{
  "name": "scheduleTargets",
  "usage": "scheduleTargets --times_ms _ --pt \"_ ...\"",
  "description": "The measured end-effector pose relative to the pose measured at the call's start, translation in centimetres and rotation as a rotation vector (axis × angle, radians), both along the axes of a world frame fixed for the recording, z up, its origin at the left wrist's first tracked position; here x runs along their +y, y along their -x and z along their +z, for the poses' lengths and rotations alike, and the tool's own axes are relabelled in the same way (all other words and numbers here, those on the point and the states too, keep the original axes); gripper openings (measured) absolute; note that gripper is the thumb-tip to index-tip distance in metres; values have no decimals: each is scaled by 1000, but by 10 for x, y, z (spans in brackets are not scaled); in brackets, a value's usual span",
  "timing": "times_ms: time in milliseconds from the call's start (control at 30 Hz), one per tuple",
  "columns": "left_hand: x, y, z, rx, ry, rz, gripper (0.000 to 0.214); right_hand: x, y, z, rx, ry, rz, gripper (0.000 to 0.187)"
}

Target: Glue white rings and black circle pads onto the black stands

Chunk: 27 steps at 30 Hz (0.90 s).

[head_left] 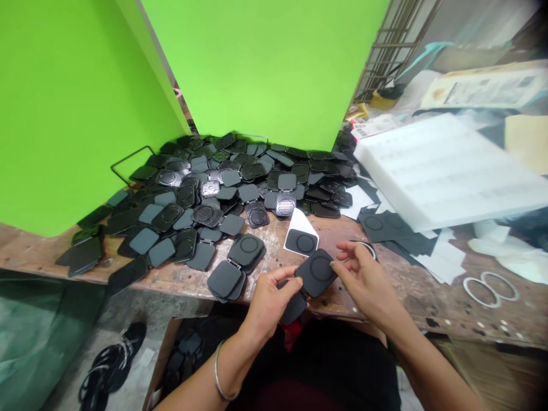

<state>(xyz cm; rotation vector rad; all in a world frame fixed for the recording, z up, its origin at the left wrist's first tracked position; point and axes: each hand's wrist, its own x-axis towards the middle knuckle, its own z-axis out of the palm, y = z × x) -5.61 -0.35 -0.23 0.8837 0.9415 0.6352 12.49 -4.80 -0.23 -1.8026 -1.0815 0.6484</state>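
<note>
A hinged black pad (317,273) with a round ring outline is held over the table's front edge. Its lower half (293,308) hangs down beside my left palm. My left hand (270,299) grips it near the hinge, thumb on top. At the upper half's right edge, my right hand (363,277) pinches with thumb and forefinger, the other fingers curled loosely. Just beyond lies a white backing sheet (303,221) bearing a dark ring-marked sticker (301,242). To the left rests a small stack of similar hinged pads (225,278).
Many black hinged pads (209,188) are heaped across the wooden table (334,231), against green boards (265,68). At right are a white foam block (454,165), dark sticker sheets (385,228), paper scraps (445,257) and white rings (482,292). Below stands an open carton (165,357).
</note>
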Motion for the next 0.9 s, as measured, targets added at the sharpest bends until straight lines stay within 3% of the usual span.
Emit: scheduleTargets --times_ms 133,233,300,400,500,567,633,733,833,900 --pt "-2 -1 0 -25 40 -11 39 1 4 8 311 90 150 43" --pt "-5 -2 -1 26 21 -62 34 0 7 8 248 67 168 33" --pt "-7 -3 -2 115 -71 -101 28 -1 9 4 197 46 154 34" --pt "-11 -3 -2 226 -320 -147 25 -3 9 -2 291 61 86 47" --pt "-7 3 0 308 -502 -175 35 1 5 -5 397 205 31 52" --pt "3 15 4 386 -568 -100 35 6 -1 -5 378 307 54 54" --pt "19 31 9 501 -645 56 31 15 -10 -6 254 283 108 50" --pt "46 57 14 748 -788 217 31 31 -20 -12 -75 110 141 35" --pt "64 75 13 949 -873 209 34 47 -20 -21 -431 5 144 48" --pt "68 81 9 1032 -948 155 33 55 -16 -27 -643 -24 156 46"
